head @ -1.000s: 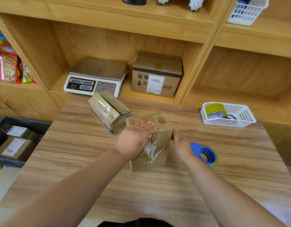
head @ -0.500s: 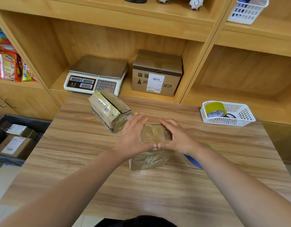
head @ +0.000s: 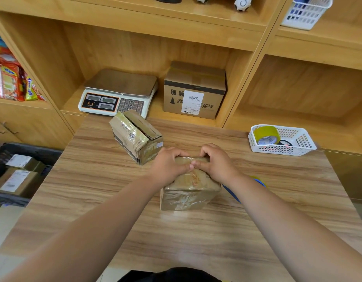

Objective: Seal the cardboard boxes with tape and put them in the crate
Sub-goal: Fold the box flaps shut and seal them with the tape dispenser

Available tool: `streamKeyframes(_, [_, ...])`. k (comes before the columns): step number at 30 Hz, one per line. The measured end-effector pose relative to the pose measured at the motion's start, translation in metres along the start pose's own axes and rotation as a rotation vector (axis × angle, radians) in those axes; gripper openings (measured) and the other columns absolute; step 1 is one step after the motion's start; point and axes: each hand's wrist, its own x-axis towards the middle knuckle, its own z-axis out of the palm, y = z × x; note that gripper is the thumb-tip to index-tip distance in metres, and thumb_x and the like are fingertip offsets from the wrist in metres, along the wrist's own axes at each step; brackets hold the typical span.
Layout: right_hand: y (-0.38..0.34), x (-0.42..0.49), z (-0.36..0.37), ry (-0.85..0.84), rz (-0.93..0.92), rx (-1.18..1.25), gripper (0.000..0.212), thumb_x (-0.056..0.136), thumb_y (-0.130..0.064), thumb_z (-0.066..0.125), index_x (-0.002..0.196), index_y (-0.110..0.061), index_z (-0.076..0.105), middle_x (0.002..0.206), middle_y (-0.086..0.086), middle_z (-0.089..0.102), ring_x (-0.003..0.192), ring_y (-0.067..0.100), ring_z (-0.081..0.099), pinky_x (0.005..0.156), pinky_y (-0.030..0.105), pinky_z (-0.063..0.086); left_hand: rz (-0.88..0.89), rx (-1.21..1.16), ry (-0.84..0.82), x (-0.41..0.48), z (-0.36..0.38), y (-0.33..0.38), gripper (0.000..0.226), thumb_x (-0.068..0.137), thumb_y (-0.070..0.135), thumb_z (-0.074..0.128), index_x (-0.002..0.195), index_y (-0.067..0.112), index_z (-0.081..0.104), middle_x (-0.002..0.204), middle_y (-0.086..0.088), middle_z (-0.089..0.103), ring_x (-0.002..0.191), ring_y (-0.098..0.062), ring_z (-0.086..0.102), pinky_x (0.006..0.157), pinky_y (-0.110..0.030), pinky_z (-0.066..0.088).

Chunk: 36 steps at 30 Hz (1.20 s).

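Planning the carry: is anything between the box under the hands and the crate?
Nothing visible. The taped box has bare table leftward to the crate; the other box lies farther back, off that line. The left hand and right hand hold it.

Location: small shop packing counter. Indicators: electronic price scale, barcode-labelled carton on wooden shelving, snack packets, tape roll in basket, labelled parcels in crate.

left hand and right hand thumb to thumb, fingers curled
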Motion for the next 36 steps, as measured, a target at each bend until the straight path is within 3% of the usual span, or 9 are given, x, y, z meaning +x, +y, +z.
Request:
streamKeyframes(6, [-0.002, 0.003, 0.004, 0.082, 0.010, -0.019, 0.043, 0.083, -0.033, 0.071, 0.061, -0.028, 0.034, 0.070, -0.011, 0.041, 0.072, 0.015, 0.040, 0.062, 0.031, 0.028, -0.048, -0.075, 0.052, 0.005, 0.005, 0.003, 0.013, 0.078, 0.034, 0.075, 0.082, 0.036, 0.063, 0.100, 0.010, 0.064, 0.108, -0.016, 0.055, 0.094, -0.035, 0.046])
streamKeyframes(10, [-0.008, 0.000, 0.007, 0.096, 0.024, -0.085, 0.038, 0.087, -0.038, 0.064, 0.064, -0.025, 0.037, 0.073, -0.007, 0.047, 0.077, 0.016, 0.044, 0.065, 0.032, 0.029, -0.041, -0.134, 0.085, 0.006, 0.007, 0.004, 0.020, 0.087, 0.020, 0.067, 0.072, 0.034, 0.064, 0.090, 0.011, 0.067, 0.100, -0.015, 0.059, 0.089, -0.036, 0.049])
streamKeyframes(13, [-0.009, -0.003, 0.006, -0.013, -0.006, -0.101, 0.026, 0.085, -0.042, 0.065, 0.082, -0.023, 0.047, 0.087, -0.009, 0.050, 0.089, 0.015, 0.043, 0.071, 0.031, 0.034, -0.037, -0.094, 0.081, 0.008, 0.008, -0.001, 0.022, 0.092, 0.018, 0.058, 0.076, 0.032, 0.064, 0.097, 0.006, 0.068, 0.104, -0.016, 0.057, 0.090, -0.037, 0.048])
streamKeyframes(16, [-0.011, -0.007, 0.004, -0.121, -0.002, -0.149, 0.037, 0.077, -0.051, 0.070, 0.099, -0.027, 0.053, 0.095, -0.017, 0.047, 0.099, 0.010, 0.038, 0.080, 0.031, 0.035, -0.044, -0.058, 0.072, 0.008, 0.008, -0.005, 0.027, 0.095, 0.016, 0.049, 0.085, 0.035, 0.064, 0.102, 0.002, 0.066, 0.108, -0.015, 0.055, 0.086, -0.028, 0.046])
streamKeyframes(19, [-0.013, -0.005, 0.006, -0.037, 0.046, -0.068, 0.031, 0.077, -0.048, 0.072, 0.088, -0.024, 0.056, 0.081, -0.020, 0.047, 0.091, 0.011, 0.045, 0.072, 0.030, 0.035, -0.055, -0.057, 0.073, 0.007, 0.008, -0.005, 0.031, 0.096, 0.015, 0.044, 0.085, 0.038, 0.062, 0.105, -0.001, 0.063, 0.103, -0.012, 0.055, 0.074, -0.015, 0.042])
streamKeyframes(23, [-0.015, 0.002, 0.011, 0.021, 0.102, 0.013, 0.032, 0.081, -0.045, 0.069, 0.073, -0.016, 0.056, 0.067, -0.008, 0.053, 0.068, 0.013, 0.047, 0.058, 0.031, 0.032, -0.056, -0.061, 0.081, 0.005, 0.007, -0.001, 0.028, 0.096, 0.019, 0.045, 0.083, 0.036, 0.063, 0.099, -0.001, 0.066, 0.097, -0.015, 0.058, 0.075, -0.025, 0.046])
streamKeyframes(26, [-0.017, 0.004, 0.012, 0.033, 0.148, 0.084, 0.033, 0.086, -0.041, 0.066, 0.066, -0.018, 0.053, 0.060, -0.004, 0.050, 0.060, 0.013, 0.043, 0.055, 0.030, 0.030, -0.052, -0.075, 0.087, 0.003, 0.005, 0.005, 0.022, 0.095, 0.019, 0.050, 0.081, 0.024, 0.066, 0.083, -0.007, 0.068, 0.084, -0.028, 0.061, 0.068, -0.038, 0.049])
streamKeyframes(31, [-0.011, 0.007, 0.012, 0.019, 0.160, 0.172, 0.034, 0.093, -0.027, 0.059, 0.060, -0.024, 0.051, 0.062, -0.001, 0.051, 0.059, 0.012, 0.041, 0.057, 0.030, 0.030, -0.112, -0.125, 0.098, -0.001, 0.004, 0.014, 0.017, 0.087, 0.026, 0.065, 0.072, 0.021, 0.066, 0.080, -0.014, 0.069, 0.065, -0.022, 0.057, 0.058, -0.037, 0.049])
streamKeyframes(36, [-0.008, 0.003, 0.002, -0.081, 0.111, 0.188, 0.020, 0.096, -0.018, 0.053, 0.089, -0.007, 0.067, 0.083, -0.001, 0.064, 0.080, 0.014, 0.055, 0.070, 0.031, 0.041, -0.130, -0.138, 0.081, -0.001, 0.003, 0.014, 0.016, 0.091, 0.022, 0.060, 0.075, 0.019, 0.065, 0.087, -0.019, 0.069, 0.069, -0.022, 0.057, 0.067, -0.046, 0.052])
